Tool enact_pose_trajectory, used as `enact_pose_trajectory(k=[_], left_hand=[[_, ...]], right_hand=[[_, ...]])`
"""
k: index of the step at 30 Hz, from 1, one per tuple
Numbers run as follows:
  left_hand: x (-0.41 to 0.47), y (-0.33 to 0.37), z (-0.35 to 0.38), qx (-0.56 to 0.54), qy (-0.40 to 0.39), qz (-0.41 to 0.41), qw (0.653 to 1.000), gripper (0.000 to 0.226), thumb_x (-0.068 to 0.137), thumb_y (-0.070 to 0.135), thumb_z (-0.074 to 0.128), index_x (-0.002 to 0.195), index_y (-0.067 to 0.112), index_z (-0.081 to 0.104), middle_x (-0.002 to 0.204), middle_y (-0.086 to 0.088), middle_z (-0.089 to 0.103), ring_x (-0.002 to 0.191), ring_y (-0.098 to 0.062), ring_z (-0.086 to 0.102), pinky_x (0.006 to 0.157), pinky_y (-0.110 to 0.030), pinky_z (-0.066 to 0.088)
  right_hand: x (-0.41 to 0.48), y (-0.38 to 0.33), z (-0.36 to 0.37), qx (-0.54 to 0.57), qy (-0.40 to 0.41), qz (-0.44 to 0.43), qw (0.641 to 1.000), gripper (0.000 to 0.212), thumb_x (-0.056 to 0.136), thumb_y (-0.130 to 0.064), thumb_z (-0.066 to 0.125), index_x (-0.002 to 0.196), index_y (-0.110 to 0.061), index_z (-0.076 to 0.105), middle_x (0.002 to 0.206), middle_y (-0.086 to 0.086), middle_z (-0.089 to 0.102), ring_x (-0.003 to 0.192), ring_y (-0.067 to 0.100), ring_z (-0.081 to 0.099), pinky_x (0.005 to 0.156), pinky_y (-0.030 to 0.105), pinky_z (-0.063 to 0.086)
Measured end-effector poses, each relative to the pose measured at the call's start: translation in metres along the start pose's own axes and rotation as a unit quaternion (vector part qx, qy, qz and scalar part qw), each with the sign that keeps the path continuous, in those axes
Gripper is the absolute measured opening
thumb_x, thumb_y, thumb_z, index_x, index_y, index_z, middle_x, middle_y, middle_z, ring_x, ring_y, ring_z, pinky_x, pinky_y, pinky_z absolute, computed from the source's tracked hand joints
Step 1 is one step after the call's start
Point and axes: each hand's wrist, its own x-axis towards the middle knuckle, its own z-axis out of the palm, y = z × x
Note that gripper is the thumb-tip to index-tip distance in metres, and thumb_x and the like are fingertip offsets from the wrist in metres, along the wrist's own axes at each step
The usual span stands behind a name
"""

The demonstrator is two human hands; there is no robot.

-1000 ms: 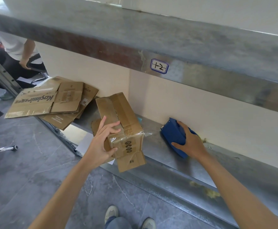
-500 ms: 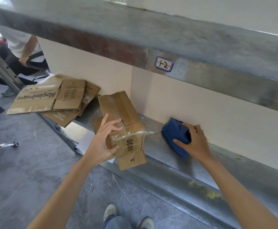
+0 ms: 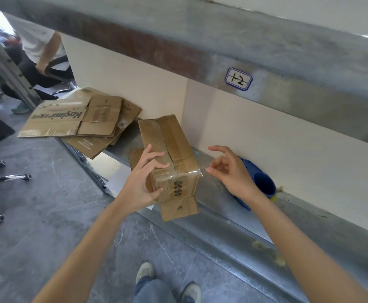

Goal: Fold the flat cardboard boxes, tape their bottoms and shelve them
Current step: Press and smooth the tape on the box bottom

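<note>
Head view, single frame.

- Folded cardboard box (image 3: 170, 149): centre of frame, on the metal shelf (image 3: 222, 208). Long axis runs up-frame toward the cream wall, far end leaning slightly left. Taped seam faces up. The near end overhangs the shelf's front edge; a loose flap marked "#8" hangs down from it. A tail of clear tape sticks out at the near right corner.
- Left hand (image 3: 143, 184): grips the box's near left corner, fingers curled over the top, thumb on the end face.
- Right hand (image 3: 233, 171): in the air right of the box, fingers loosely curled, holding nothing. Thumb tip just beside the tape tail; contact cannot be told.
- Blue tape dispenser (image 3: 263, 184): on the shelf behind the right hand, close to the wall.
- Room: bare shelf between box and dispenser, and further right. The wall is near the box's far end.
- Flat cardboard boxes (image 3: 80, 119): stacked upper left, overhanging the shelf's left end, apart from the folded box.
- Label "1-2" (image 3: 238, 79) on the upper beam.
</note>
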Motion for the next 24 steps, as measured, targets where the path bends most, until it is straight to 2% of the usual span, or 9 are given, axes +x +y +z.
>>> enact_pose_trajectory(k=[5,10,15,18,20,22,24], left_hand=[[0.0,-0.003,0.0,-0.004,-0.003,0.007,1.0,0.059,0.069,-0.004,0.083,0.12,0.016,0.06,0.151,0.01,0.038,0.153,-0.014,0.007,0.106,-0.062,0.041],[0.001,-0.003,0.0,-0.01,-0.003,0.008,1.0,0.058,0.069,-0.004,0.082,0.12,0.016,0.061,0.151,0.01,0.038,0.153,-0.014,0.007,0.104,-0.064,0.042],[0.001,-0.003,0.0,-0.022,-0.001,0.004,1.0,0.058,0.069,-0.004,0.083,0.12,0.016,0.062,0.15,0.012,0.039,0.153,-0.013,0.007,0.104,-0.065,0.042],[0.003,-0.002,-0.003,-0.028,-0.008,-0.001,1.0,0.059,0.07,0.006,0.087,0.122,0.018,0.062,0.151,0.016,0.039,0.153,-0.012,0.007,0.107,-0.065,0.038],[0.004,-0.001,-0.002,-0.04,-0.004,-0.001,0.999,0.057,0.072,0.023,0.088,0.122,0.02,0.063,0.15,0.016,0.04,0.153,-0.012,0.008,0.108,-0.065,0.037],[0.004,-0.001,0.001,-0.052,0.017,0.0,0.999,0.054,0.074,0.042,0.083,0.12,0.02,0.064,0.149,0.014,0.042,0.153,-0.013,0.01,0.108,-0.065,0.037],[0.004,-0.001,0.005,-0.052,0.042,-0.002,0.998,0.051,0.076,0.049,0.079,0.117,0.02,0.066,0.147,0.015,0.045,0.153,-0.014,0.012,0.107,-0.065,0.038]], right_hand=[[0.005,0.006,0.011,0.003,0.025,-0.01,1.0,0.053,0.086,-0.01,0.074,0.127,-0.035,0.053,0.086,-0.004,0.067,0.085,0.005,0.064,0.084,0.016,0.048],[0.004,0.012,0.034,0.006,0.063,-0.047,0.997,0.054,0.09,-0.003,0.066,0.132,-0.033,0.047,0.09,-0.002,0.064,0.089,0.005,0.062,0.084,0.01,0.046],[0.014,0.011,0.051,0.011,0.097,-0.069,0.993,0.056,0.092,-0.002,0.062,0.132,-0.036,0.041,0.106,-0.01,0.056,0.092,0.0,0.057,0.078,0.012,0.046],[0.016,0.014,0.046,-0.014,0.097,-0.069,0.993,0.046,0.096,-0.012,0.062,0.13,-0.038,0.045,0.11,-0.015,0.055,0.095,0.0,0.056,0.079,0.015,0.044],[0.009,0.014,0.03,-0.034,0.072,-0.087,0.993,0.038,0.097,-0.027,0.06,0.13,-0.041,0.048,0.114,-0.019,0.055,0.101,0.002,0.055,0.082,0.016,0.042],[0.004,0.008,0.016,-0.075,0.011,-0.12,0.99,0.043,0.092,-0.043,0.059,0.133,-0.046,0.049,0.125,-0.023,0.051,0.113,0.001,0.052,0.09,0.015,0.04],[0.007,0.004,0.009,-0.132,-0.052,-0.143,0.98,0.052,0.085,-0.051,0.064,0.135,-0.047,0.051,0.134,-0.024,0.046,0.127,-0.001,0.044,0.103,0.02,0.036]])
